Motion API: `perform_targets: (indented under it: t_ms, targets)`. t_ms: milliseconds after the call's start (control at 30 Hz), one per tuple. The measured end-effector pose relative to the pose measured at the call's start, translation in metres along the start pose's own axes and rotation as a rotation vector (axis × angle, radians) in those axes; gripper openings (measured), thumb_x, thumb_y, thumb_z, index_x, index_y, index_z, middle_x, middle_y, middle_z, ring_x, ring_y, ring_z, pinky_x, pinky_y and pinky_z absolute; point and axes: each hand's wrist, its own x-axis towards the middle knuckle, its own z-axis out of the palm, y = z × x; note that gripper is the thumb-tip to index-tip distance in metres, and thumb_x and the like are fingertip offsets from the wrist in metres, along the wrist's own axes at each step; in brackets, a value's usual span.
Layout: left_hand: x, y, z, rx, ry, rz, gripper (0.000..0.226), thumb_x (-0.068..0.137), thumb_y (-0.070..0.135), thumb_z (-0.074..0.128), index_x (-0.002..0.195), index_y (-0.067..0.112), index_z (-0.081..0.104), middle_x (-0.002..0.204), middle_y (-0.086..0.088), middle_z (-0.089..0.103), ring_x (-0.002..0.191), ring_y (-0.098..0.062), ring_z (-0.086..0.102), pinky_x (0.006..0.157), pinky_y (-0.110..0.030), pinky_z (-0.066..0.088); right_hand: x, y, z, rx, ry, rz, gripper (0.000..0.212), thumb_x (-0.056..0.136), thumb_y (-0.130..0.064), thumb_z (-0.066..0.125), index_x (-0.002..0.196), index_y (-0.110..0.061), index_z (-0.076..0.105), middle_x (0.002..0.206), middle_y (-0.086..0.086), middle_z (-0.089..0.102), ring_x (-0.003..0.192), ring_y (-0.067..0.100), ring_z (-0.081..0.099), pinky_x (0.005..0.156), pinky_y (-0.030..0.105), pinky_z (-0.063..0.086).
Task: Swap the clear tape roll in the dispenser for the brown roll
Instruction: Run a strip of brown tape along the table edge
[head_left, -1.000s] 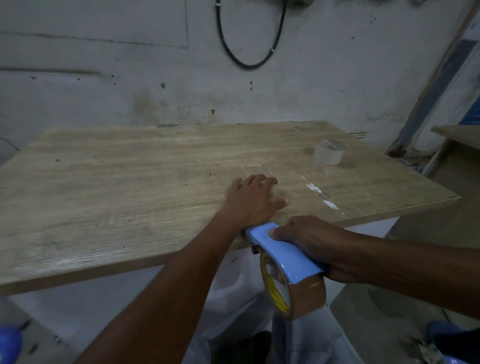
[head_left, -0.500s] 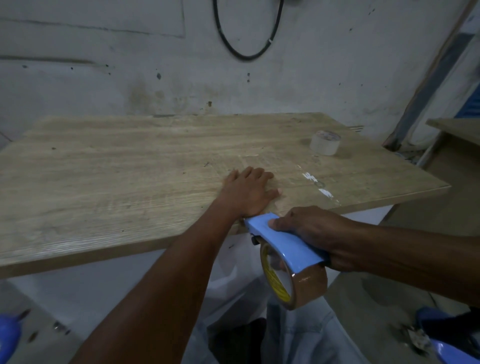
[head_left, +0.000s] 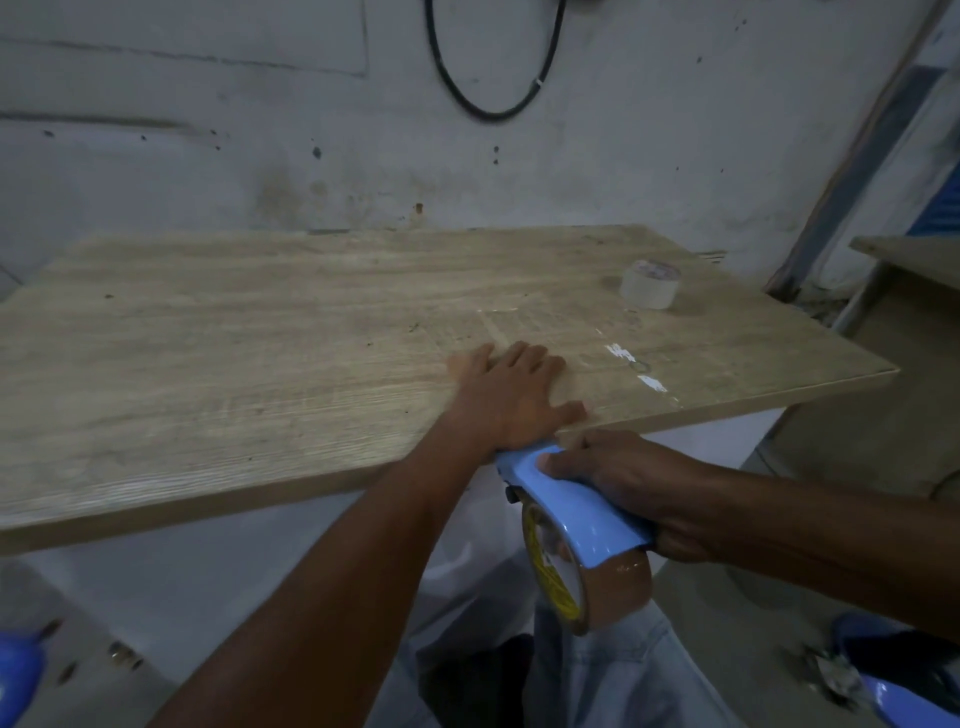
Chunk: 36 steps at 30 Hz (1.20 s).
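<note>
The blue tape dispenser (head_left: 571, 499) hangs just off the table's near edge with the brown roll (head_left: 610, 592) seated in it. My right hand (head_left: 634, 478) grips the dispenser from the right side. My left hand (head_left: 511, 395) lies flat on the wooden table (head_left: 234, 364), palm down and fingers spread, its heel touching the dispenser's front tip. The clear tape roll (head_left: 650, 284) stands alone on the far right of the table.
Strips of clear tape (head_left: 631, 364) stick to the tabletop right of my left hand. A black cable (head_left: 493, 78) loops on the wall behind. A second wooden surface (head_left: 914, 254) is at the right. Blue objects (head_left: 904, 691) lie on the floor.
Both hands and the dispenser keep their pose. The view has shifted a little, so the table sits slightly lower and closer in the frame.
</note>
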Motion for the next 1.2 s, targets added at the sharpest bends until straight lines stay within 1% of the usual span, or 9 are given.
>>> perform_targets:
  t_ms: [400,600,733,833,900,933,1033,1100,1200]
  targets:
    - [-0.001,0.001,0.001,0.048,-0.009,0.005,0.073,0.097,0.07,0.026,0.156,0.027,0.027,0.168,-0.001,0.021,0.156,-0.023,0.01,0.121,-0.058,0.003,0.006,-0.001,0.004,0.029,0.051,-0.02,0.021,0.095,-0.013,0.062,0.109,0.002,0.063,0.084,0.016,0.069,0.066,0.023,0.066,0.059,0.031,0.056]
    - [-0.002,0.001,0.0,0.041,-0.023,-0.007,0.074,0.096,0.072,0.025,0.157,0.029,0.026,0.168,-0.001,0.019,0.156,-0.023,0.008,0.121,-0.059,0.002,0.004,0.0,0.005,0.033,0.019,-0.028,0.012,0.098,-0.014,0.058,0.1,-0.004,0.062,0.079,0.012,0.068,0.061,0.019,0.065,0.047,0.024,0.055]
    - [-0.003,0.001,-0.001,0.029,-0.023,0.001,0.073,0.096,0.07,0.027,0.156,0.029,0.027,0.168,-0.002,0.019,0.156,-0.024,0.008,0.121,-0.06,0.003,0.003,-0.002,0.004,0.061,-0.001,-0.007,0.015,0.098,-0.015,0.058,0.104,-0.002,0.062,0.076,0.013,0.069,0.055,0.018,0.066,0.048,0.027,0.057]
    - [-0.002,0.002,-0.001,0.045,-0.016,-0.007,0.073,0.096,0.072,0.024,0.155,0.031,0.028,0.168,-0.001,0.02,0.156,-0.023,0.008,0.121,-0.059,0.003,0.007,0.005,0.007,0.082,-0.024,0.014,0.029,0.1,-0.011,0.053,0.118,0.011,0.059,0.099,0.032,0.068,0.06,0.017,0.069,0.058,0.023,0.058]
    - [-0.004,0.004,-0.001,0.072,-0.01,-0.01,0.073,0.095,0.073,0.022,0.155,0.032,0.029,0.168,0.0,0.021,0.156,-0.022,0.008,0.121,-0.059,0.002,0.001,0.022,0.023,0.163,-0.032,0.084,0.036,0.1,-0.005,0.049,0.129,0.016,0.052,0.119,0.032,0.062,0.088,0.019,0.07,0.076,0.016,0.051]
    - [-0.005,0.004,-0.001,0.077,-0.01,-0.011,0.073,0.095,0.073,0.021,0.155,0.032,0.029,0.168,0.0,0.021,0.156,-0.022,0.008,0.121,-0.059,0.002,-0.001,0.033,0.032,0.147,-0.061,0.114,0.034,0.098,-0.005,0.054,0.126,0.013,0.057,0.112,0.026,0.065,0.092,0.02,0.067,0.075,0.016,0.05]
    - [-0.006,0.004,-0.001,0.043,0.003,-0.025,0.073,0.093,0.075,0.022,0.153,0.035,0.032,0.168,-0.001,0.021,0.156,-0.023,0.008,0.121,-0.059,0.002,0.002,0.05,0.044,-0.048,-0.073,0.056,0.025,0.092,-0.013,0.066,0.108,0.006,0.068,0.084,0.009,0.069,0.068,0.014,0.065,0.056,0.018,0.051]
    - [-0.007,0.002,0.0,0.032,0.01,-0.059,0.076,0.092,0.077,0.022,0.153,0.034,0.032,0.168,-0.002,0.021,0.156,-0.025,0.008,0.121,-0.06,0.002,0.011,0.047,0.035,-0.054,-0.028,0.021,0.023,0.091,-0.013,0.067,0.1,0.008,0.069,0.079,0.009,0.069,0.062,0.012,0.064,0.052,0.018,0.051]
    - [-0.006,0.004,0.001,0.028,-0.023,-0.133,0.088,0.089,0.081,0.02,0.16,0.029,0.017,0.171,-0.003,0.006,0.156,-0.025,-0.003,0.122,-0.058,-0.004,0.01,0.033,0.018,-0.072,0.043,-0.041,0.02,0.089,-0.017,0.07,0.082,0.0,0.064,0.07,0.007,0.065,0.054,0.008,0.06,0.046,0.014,0.047]
